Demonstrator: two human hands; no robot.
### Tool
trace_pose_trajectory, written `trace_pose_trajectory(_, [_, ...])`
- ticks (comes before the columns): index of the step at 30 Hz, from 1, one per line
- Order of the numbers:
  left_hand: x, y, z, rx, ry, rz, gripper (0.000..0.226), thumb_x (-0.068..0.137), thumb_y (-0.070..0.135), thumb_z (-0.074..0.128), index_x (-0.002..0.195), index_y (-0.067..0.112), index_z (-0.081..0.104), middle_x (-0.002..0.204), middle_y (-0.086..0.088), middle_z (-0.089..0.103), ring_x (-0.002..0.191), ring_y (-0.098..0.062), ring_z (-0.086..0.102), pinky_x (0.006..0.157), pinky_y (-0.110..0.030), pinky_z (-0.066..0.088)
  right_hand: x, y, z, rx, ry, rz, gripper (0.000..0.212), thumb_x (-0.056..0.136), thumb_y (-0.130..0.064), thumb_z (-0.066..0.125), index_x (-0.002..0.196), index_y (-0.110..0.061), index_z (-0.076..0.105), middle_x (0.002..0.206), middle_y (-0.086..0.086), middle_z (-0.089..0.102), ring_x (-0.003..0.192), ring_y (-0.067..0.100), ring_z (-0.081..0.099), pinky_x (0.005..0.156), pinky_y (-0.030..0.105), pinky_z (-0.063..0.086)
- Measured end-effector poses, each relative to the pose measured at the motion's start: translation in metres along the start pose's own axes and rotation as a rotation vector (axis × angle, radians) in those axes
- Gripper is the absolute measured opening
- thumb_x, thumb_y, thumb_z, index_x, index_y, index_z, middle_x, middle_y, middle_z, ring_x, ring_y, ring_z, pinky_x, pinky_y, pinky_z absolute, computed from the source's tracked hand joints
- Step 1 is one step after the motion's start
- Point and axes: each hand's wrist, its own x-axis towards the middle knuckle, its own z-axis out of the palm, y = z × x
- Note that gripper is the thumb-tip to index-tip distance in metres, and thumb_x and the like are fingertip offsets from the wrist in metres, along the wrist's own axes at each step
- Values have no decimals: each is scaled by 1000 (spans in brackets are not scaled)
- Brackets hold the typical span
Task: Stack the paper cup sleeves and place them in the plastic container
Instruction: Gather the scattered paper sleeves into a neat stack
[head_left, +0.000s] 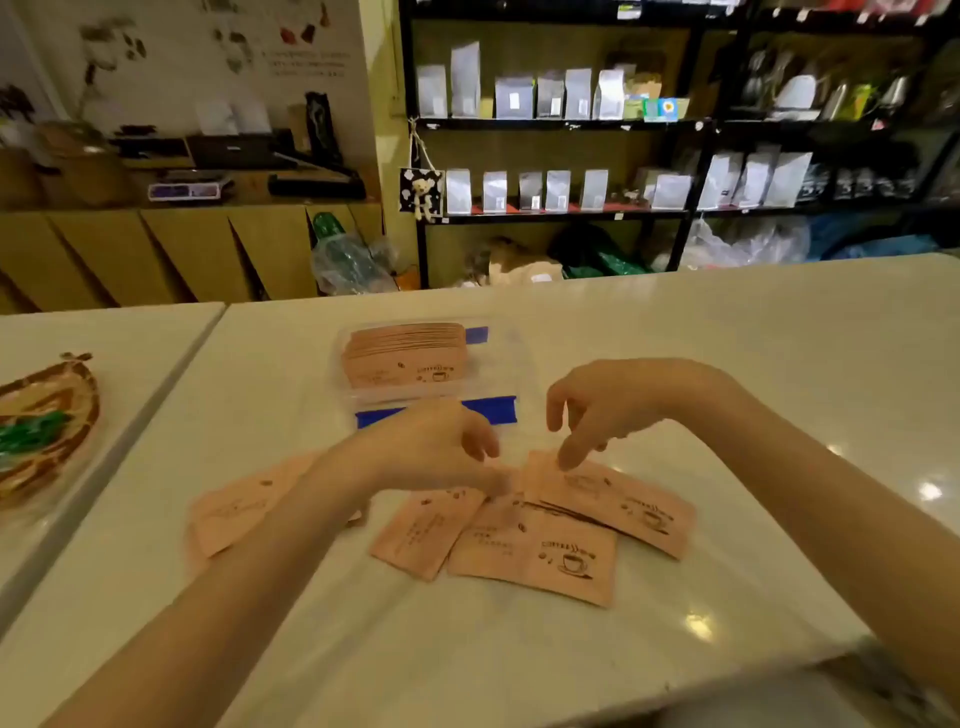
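Several loose sleeves (535, 545) lie under both hands' spread, empty fingers (571, 452), near the container (498, 364).

A white glossy table (727, 364) carries several pink paper cup sleeves (530, 545), lying flat and partly overlapping near its middle. Behind them stands a clear plastic container (498, 353) with a stack of sleeves inside, and blue tape (493, 408) is at its front. A second white table (104, 332) beside it, on the left, carries a woven basket (47, 415).
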Motion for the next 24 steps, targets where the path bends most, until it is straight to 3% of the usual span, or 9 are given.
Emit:
trace_pose_trajectory(4, [-3,-9,25,115,86,-126,46,76,47,60,114,21,57,119,4,55,104,-15,54,79,-28,44,-8,11,18,-81,26,47,58,70,-47,70,117,-21,49,89,-11,50,91,16,49,75,28,41])
trace_pose_trajectory(9, [-4,-10,42,209,199,-217,47,77,51,56,112,21,55,123,-2,52,99,-16,50,73,-28,36,-13,25,40,-109,37,91,72,64,-51,72,123,-22,43,109,-4,49,99,19,50,88,37,48])
trace_pose_trajectory(13, [-6,-9,45,197,164,-251,55,77,51,57,124,24,46,128,-2,51,111,-19,48,76,-28,34,-19,29,47,-130,22,100,81,57,-44,78,126,-23,41,120,-1,51,101,19,50,88,38,48])
trace_pose_trajectory(17, [-6,-8,43,122,179,-260,52,77,43,62,124,27,46,127,2,54,90,-10,43,73,-25,37,-20,30,52,-133,52,109,81,58,-39,78,127,-21,39,119,0,52,100,20,51,84,36,49])
trace_pose_trajectory(24, [-6,-11,44,143,307,-275,54,69,41,67,117,22,49,114,1,57,85,-11,43,67,-25,39,-27,33,36,-78,155,40,70,62,-37,76,124,-20,46,118,-1,52,100,18,51,82,32,49])
